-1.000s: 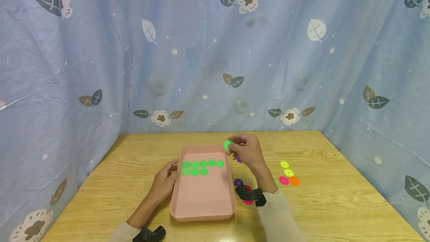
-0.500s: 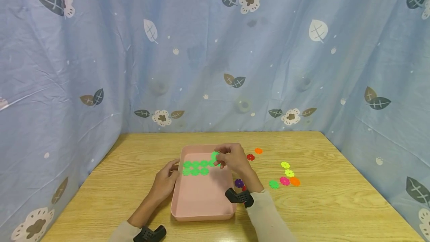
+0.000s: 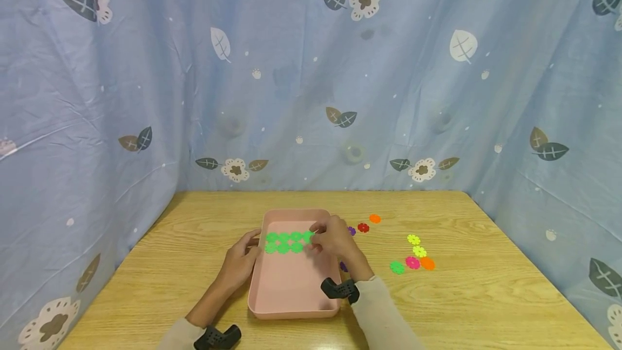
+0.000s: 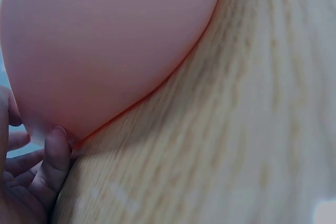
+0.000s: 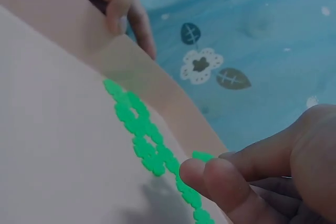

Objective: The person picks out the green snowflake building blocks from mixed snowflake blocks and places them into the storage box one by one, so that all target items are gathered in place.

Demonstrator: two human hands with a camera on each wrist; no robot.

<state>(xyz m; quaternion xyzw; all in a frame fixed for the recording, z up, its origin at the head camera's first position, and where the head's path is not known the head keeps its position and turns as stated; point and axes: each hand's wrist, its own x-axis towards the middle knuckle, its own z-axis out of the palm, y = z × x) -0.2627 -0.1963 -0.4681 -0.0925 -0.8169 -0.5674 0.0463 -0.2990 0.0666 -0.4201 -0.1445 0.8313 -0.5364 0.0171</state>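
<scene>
A pink tray (image 3: 293,296) stands on the table with several green snowflake discs (image 3: 284,248) laid in two rows inside. My left hand (image 3: 240,258) holds the tray's left side, its fingers bent at the wall; in the left wrist view the thumb (image 4: 56,150) lies low against the outer wall. Over the right end of the upper row, my right hand (image 3: 332,237) pinches a green snowflake disc (image 5: 201,156) between thumb and finger, close above the tray floor. Its fingers mostly cover that disc and part of the row.
Right of the tray lie loose snowflake discs: orange (image 3: 375,219), red (image 3: 363,228), yellow (image 3: 413,239), green (image 3: 397,267), pink (image 3: 412,262) and purple (image 3: 344,266), partly behind the right arm. A patterned blue curtain (image 3: 296,96) hangs behind the wooden table (image 3: 486,285).
My right hand has brought the green disc from above the tray's far right corner leftward, then down and nearer to the right end of the upper row. My left hand stays at the tray.
</scene>
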